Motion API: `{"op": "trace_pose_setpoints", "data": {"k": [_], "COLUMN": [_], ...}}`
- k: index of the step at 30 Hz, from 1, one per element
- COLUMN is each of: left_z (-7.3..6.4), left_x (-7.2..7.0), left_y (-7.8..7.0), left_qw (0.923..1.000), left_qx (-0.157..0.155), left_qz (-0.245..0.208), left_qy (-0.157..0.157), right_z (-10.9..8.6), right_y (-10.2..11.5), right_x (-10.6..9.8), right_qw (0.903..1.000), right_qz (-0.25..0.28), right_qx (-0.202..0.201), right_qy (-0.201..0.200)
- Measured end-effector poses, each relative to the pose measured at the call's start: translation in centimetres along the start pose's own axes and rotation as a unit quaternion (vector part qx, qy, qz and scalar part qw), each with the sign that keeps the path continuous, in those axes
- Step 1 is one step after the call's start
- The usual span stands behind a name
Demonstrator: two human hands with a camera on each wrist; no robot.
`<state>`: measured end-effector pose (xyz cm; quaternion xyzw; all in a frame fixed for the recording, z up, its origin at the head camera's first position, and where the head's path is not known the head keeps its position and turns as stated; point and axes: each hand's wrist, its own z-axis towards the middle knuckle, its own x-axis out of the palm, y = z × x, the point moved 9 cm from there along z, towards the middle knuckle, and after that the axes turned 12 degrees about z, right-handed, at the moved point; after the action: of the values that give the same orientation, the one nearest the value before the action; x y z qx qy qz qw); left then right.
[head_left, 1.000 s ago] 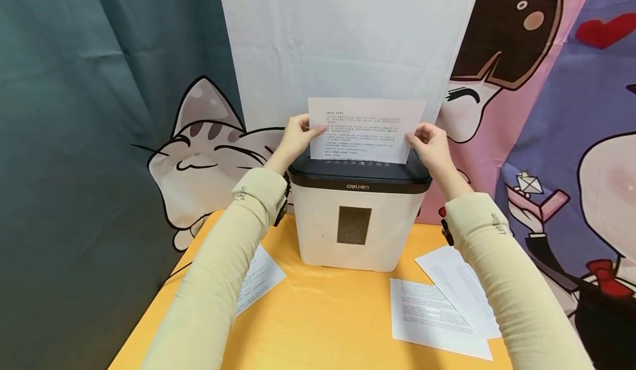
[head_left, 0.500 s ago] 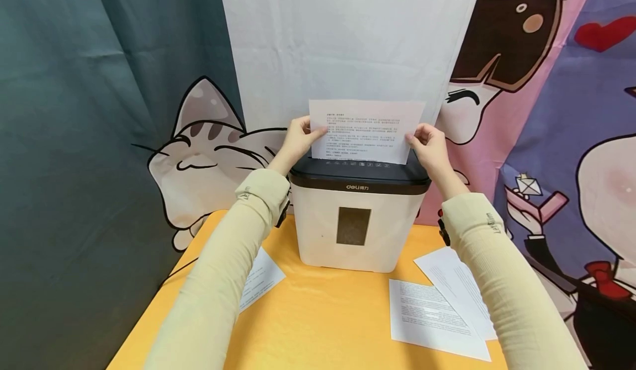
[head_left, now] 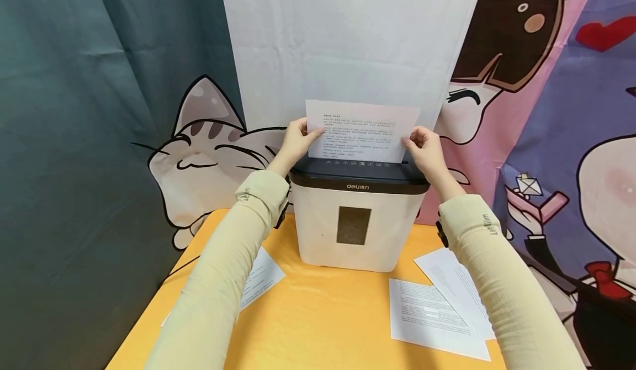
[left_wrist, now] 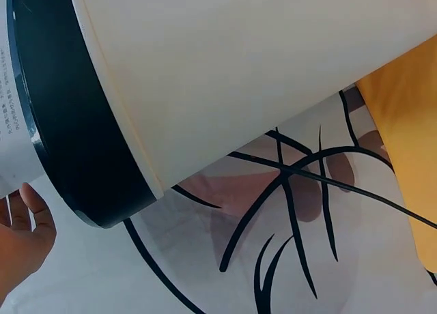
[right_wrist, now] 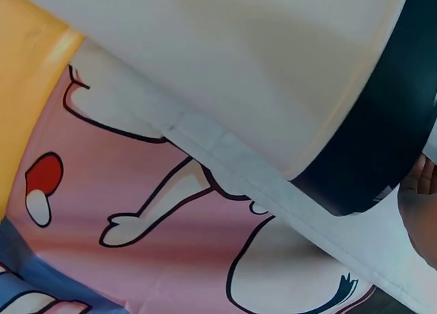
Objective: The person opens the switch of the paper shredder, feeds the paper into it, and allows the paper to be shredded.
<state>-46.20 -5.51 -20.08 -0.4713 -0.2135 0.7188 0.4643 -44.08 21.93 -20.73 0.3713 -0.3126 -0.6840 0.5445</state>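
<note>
A printed sheet of paper (head_left: pixel 362 130) stands upright with its lower edge at the top of a white paper shredder (head_left: pixel 318 221) with a black lid (head_left: pixel 358 175). My left hand (head_left: pixel 298 142) pinches the sheet's left edge, thumb in front. At the opposite edge, my right hand (head_left: pixel 426 152) pinches the paper between thumb and fingers. In the left wrist view, part of the sheet (left_wrist: pixel 13 140) shows above the lid beside my left hand (left_wrist: pixel 27 242). The right wrist view catches only part of my right hand (right_wrist: pixel 420 208) by the lid; its fingertips are cut off.
The shredder stands at the back of a yellow table (head_left: pixel 318 315). Two overlapping printed sheets (head_left: pixel 432 315) lie at right front. Another sheet (head_left: pixel 260 279) is partly under my left forearm. A black cord (head_left: pixel 179 270) runs at the left; printed curtains (head_left: pixel 348 44) hang behind.
The sheet has shifted slightly left, and its right side sits a little lower. My right hand has moved slightly left and down with it. My left hand has barely moved.
</note>
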Motion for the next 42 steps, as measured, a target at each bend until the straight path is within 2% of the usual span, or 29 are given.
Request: {"op": "trace_pose_setpoints", "data": {"k": [7,14,19,24,32,36,42], "left_z": [-0.1,-0.3,-0.3,-0.5,-0.6,-0.5,-0.5], "left_x": [0.4,1.1,1.1,1.1,-0.3,-0.3,0.0], "left_y": [0.2,0.8,1.3,1.5,0.9,0.8,1.4], "left_qw": [0.9999,0.9991,0.9971,0.9966,0.997,0.9971,0.996], "left_qx": [0.0,-0.016,-0.029,-0.033,-0.011,-0.01,-0.024], "left_qz": [0.012,0.039,0.07,0.075,0.064,0.061,0.076], "left_qy": [0.006,0.011,0.007,0.008,-0.043,-0.044,-0.04], "right_z": [-0.2,-0.7,-0.8,-0.9,-1.1,-1.0,-1.0], "right_y": [-0.1,0.1,-0.5,-0.7,-0.9,-1.0,-0.7], "right_x": [-0.1,-0.5,-0.7,-0.6,-0.5,-0.5,-0.6], "right_qw": [0.9997,0.9981,0.9958,0.9938,0.9888,0.9907,0.9971], "right_qz": [-0.023,-0.06,-0.089,-0.11,-0.148,-0.135,-0.066], "right_qx": [-0.004,0.007,0.02,0.018,0.018,0.018,0.02], "right_qy": [0.0,-0.01,0.0,0.01,0.014,0.006,-0.032]}}
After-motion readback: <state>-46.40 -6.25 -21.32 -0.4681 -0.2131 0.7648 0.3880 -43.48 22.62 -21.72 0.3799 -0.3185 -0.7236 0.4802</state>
